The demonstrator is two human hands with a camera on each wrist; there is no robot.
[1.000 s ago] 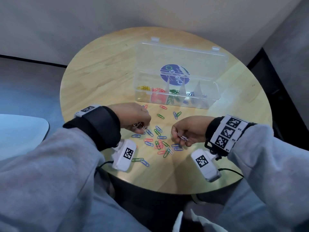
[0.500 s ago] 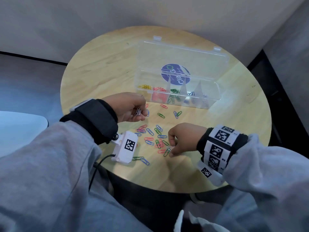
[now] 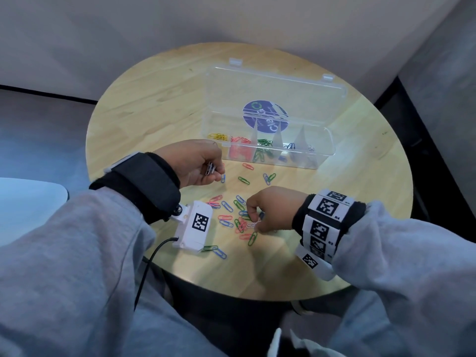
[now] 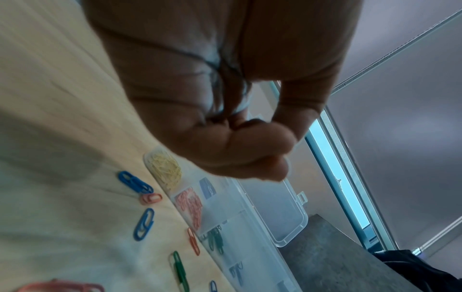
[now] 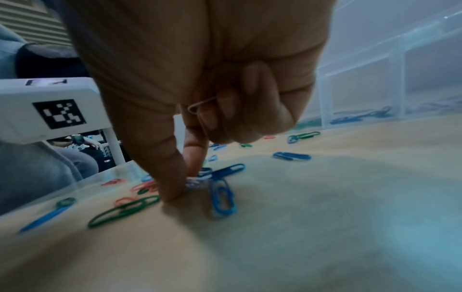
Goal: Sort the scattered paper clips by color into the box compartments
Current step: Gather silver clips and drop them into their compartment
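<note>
Both hands work low in the frame over the round table (image 3: pixel 144 104). Left hand (image 3: pixel 193 163) grips a few silver clips (image 3: pixel 210 168) near the clear box (image 3: pixel 319 150). Right hand (image 3: pixel 273 207) pinches a pale clip (image 3: pixel 253 224) among the scattered paper clips (image 3: pixel 226 206) at centre, another clip (image 5: pixel 200 105) tucked in its curled fingers.

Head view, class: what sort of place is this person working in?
Probably an office or meeting corner: a small round wooden table against plain partition walls, grey floor, with a clear box of paper clips.
</note>
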